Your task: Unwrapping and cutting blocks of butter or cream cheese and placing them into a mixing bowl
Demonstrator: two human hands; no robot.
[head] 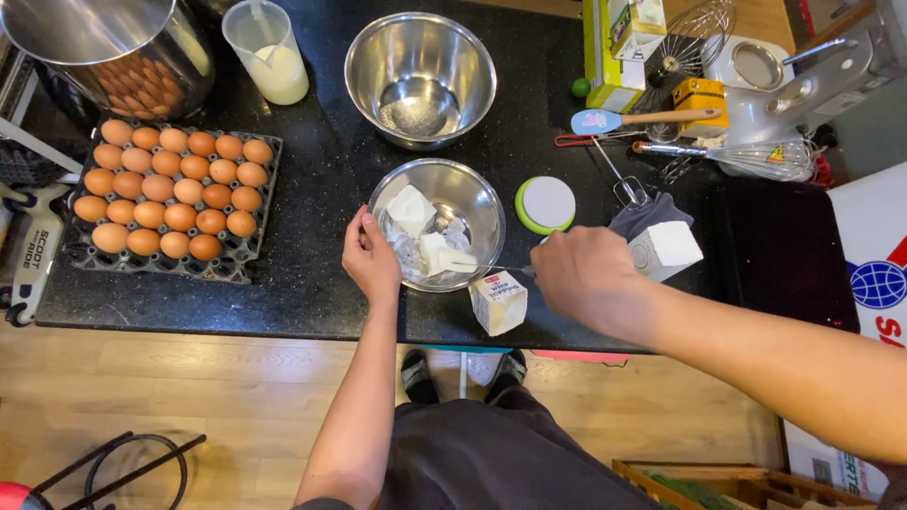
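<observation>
Hands: left [370, 260] steadies bowl [482, 194], three butter blocks [412, 208]; right [588, 276] grips knife [491, 268].

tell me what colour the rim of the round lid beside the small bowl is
Bright green, around a white top: the round lid right of the small bowl, head view.

Bare forearms with no sleeves showing — dark grey trousers, and dark slippers over grey socks.

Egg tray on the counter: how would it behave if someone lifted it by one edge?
The egg tray looks like thin moulded pulp, so it would probably sag or bend under one-edge lifting. It is nearly full of brown eggs, so likely heavy for its stiffness. The eggs sit loose in open cups, so tilting could well roll them out and crack them.
</observation>
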